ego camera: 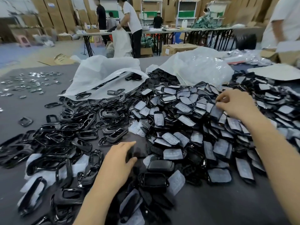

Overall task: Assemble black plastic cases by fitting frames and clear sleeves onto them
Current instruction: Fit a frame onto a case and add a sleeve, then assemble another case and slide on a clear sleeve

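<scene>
The grey worktop (14,111) was covered across its middle by two heaps: the case heap (178,114), film-faced, spread toward the right edge, and the frame heap (65,132), piled toward the left edge and near-left corner. The right hand (235,105) was reached well out over the case heap, thumb and forefinger curled and apparently pinched on the top end of one black case (216,112). The left hand (118,158) was held nearer the front edge, fingers straight, nothing gripped, just right of the frames. The pinched case was seen far-right of the left hand, long axis slanted roughly near-to-far. The right hand was judged nearer; the case would have to be carried back and leftward.
</scene>
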`<state>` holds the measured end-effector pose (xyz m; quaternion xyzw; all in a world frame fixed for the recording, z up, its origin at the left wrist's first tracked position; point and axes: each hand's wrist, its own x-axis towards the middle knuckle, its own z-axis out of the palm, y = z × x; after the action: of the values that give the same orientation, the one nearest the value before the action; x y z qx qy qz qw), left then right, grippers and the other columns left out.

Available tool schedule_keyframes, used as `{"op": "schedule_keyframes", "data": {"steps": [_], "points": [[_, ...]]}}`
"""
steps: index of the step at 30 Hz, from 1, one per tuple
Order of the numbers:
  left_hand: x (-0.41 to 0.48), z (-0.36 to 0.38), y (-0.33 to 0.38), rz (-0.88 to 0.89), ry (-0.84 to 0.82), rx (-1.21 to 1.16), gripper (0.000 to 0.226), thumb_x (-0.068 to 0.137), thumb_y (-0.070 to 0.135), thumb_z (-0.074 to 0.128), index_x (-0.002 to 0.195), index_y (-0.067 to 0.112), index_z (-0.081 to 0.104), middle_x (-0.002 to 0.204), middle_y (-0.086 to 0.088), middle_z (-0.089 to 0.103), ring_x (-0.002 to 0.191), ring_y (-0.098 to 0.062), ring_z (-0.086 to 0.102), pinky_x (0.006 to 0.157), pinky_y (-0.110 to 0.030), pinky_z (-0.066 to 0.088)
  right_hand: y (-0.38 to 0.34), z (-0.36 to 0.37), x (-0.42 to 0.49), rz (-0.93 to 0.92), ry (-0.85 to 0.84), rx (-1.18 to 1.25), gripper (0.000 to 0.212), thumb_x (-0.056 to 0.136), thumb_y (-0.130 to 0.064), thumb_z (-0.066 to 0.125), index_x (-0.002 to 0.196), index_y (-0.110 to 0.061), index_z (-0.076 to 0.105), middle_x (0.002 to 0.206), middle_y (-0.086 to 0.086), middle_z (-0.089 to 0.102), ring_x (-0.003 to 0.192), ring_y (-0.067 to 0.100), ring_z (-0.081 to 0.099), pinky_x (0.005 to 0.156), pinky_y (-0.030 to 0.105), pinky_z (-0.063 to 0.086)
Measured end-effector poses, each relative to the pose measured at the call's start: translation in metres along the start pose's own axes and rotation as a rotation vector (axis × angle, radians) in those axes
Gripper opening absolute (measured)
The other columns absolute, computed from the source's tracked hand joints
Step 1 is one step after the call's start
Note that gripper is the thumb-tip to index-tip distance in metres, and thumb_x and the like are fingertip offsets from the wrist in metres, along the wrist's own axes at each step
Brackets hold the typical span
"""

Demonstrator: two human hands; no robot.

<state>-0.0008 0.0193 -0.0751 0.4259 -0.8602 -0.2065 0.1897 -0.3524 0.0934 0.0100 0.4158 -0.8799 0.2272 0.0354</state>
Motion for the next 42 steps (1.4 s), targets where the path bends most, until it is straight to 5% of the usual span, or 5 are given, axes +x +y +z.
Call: {"op": "schedule_keyframes", "data": {"steps": [12, 22, 30, 37, 42], "points": [[0.003, 0.0, 0.002, -0.011, 0.057, -0.081, 0.027, 0.08, 0.012, 0.072, 0.083, 0.034, 0.055, 0.084, 0.014, 0.053, 0.085, -0.01, 0.052, 0.074, -0.016, 0.034, -0.073, 0.016, -0.03, -0.257, 0.228, 0.108, 0.015, 0.089, -0.018, 0.061, 0.1, -0.011, 0.069, 0.108, 0.013, 0.062, 0.09, 0.027, 0.06, 0.085, 0.033, 0.045], [0.009, -0.007, -0.012, -0.158, 0.337, -0.342, 0.032, 0.077, -0.003, 0.069, 0.083, 0.027, 0.06, 0.079, 0.006, 0.063, 0.075, -0.01, 0.06, 0.066, -0.007, 0.039, -0.181, 0.095, -0.102, -0.717, -0.52, 0.329, 0.021, 0.087, -0.015, 0.066, 0.108, -0.012, 0.068, 0.098, 0.004, 0.07, 0.083, 0.012, 0.06, 0.079, 0.023, 0.046], [0.01, 0.001, -0.014, -0.067, 0.171, 0.115, 0.042, 0.097, 0.016, 0.05, 0.139, 0.022, 0.047, 0.152, 0.007, 0.035, 0.145, -0.015, 0.022, 0.119, -0.034, 0.018, -0.145, 0.088, -0.109, -0.278, -0.419, 0.895, 0.016, 0.086, 0.004, 0.063, 0.084, -0.012, 0.066, 0.073, 0.007, 0.071, 0.055, 0.012, 0.065, 0.056, 0.019, 0.052], [0.007, 0.002, -0.008, -0.064, 0.388, -0.03, 0.027, 0.085, 0.004, 0.066, 0.098, 0.026, 0.058, 0.093, 0.009, 0.055, 0.093, -0.011, 0.053, 0.088, -0.018, 0.04, -0.124, 0.086, -0.121, 0.202, -0.667, 1.559, 0.018, 0.089, 0.005, 0.055, 0.1, -0.002, 0.067, 0.086, 0.017, 0.073, 0.061, 0.012, 0.066, 0.058, 0.019, 0.054], [0.006, 0.001, 0.004, -0.145, 0.514, -0.457, 0.028, 0.084, 0.011, 0.071, 0.09, 0.037, 0.062, 0.084, 0.016, 0.064, 0.084, 0.002, 0.059, 0.077, -0.005, 0.039, -0.121, 0.079, -0.123, 0.165, -0.591, 1.608, 0.025, 0.09, 0.004, 0.054, 0.088, -0.013, 0.073, 0.085, 0.019, 0.073, 0.063, 0.015, 0.066, 0.059, 0.02, 0.054]]}}
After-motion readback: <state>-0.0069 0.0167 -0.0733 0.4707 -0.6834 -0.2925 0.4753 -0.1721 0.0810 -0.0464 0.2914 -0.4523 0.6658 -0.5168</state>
